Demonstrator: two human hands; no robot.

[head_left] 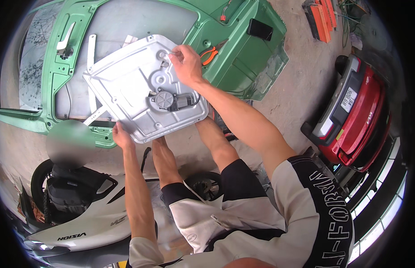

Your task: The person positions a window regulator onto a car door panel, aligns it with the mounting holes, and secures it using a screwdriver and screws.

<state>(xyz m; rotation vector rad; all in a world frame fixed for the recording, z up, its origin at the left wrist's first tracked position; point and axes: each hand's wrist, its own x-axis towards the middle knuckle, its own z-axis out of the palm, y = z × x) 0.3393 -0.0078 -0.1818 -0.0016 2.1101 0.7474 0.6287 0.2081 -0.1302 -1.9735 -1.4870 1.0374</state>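
Observation:
A silver metal window regulator panel [131, 89] is held tilted in front of me, over a green car door [243, 67]. A round grey motor [164, 100] is mounted on its lower right part. My left hand [122, 136] grips the panel's near left edge, thumb on top and the other fingers mostly hidden under it. At the far right corner, my right hand [188, 67] is closed with thumb and fingertips on the panel's edge. Metal regulator arms [95, 115] stick out past the panel's left side.
Orange-handled pliers [209, 55] and a black phone [260, 29] lie on the green door. A white motorbike [91, 219] stands at the near left. At right is a red car [357, 111], with orange objects [320, 20] on the floor beyond.

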